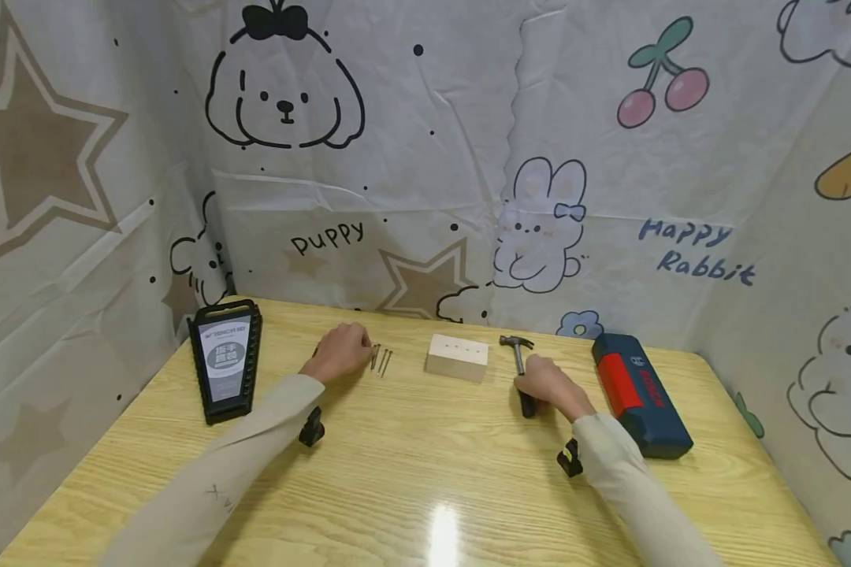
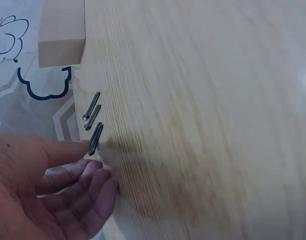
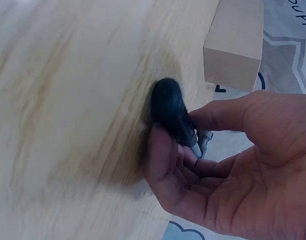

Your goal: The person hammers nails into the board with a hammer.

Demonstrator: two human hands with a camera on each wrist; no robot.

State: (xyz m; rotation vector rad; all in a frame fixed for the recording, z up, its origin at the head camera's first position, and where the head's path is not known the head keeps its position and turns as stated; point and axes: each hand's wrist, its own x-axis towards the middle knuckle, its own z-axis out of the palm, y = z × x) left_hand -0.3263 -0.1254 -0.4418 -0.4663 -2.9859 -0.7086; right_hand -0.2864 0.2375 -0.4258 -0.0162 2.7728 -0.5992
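Note:
Several metal nails lie side by side on the wooden table. My left hand is beside them, thumb tip at the closest nails, its other fingers loosely bent below; whether the thumb touches them is hard to tell. With my right hand I grip a claw hammer by its black handle; its metal head points away from me, partly hidden by the fingers in the right wrist view. Between the hands sits a pale wooden block with small dark marks on top.
A black wrench-set case lies on the table at the left. At the right, beyond my right hand, is a dark blue and red Bosch case. A printed cloth hangs behind the table and along its sides.

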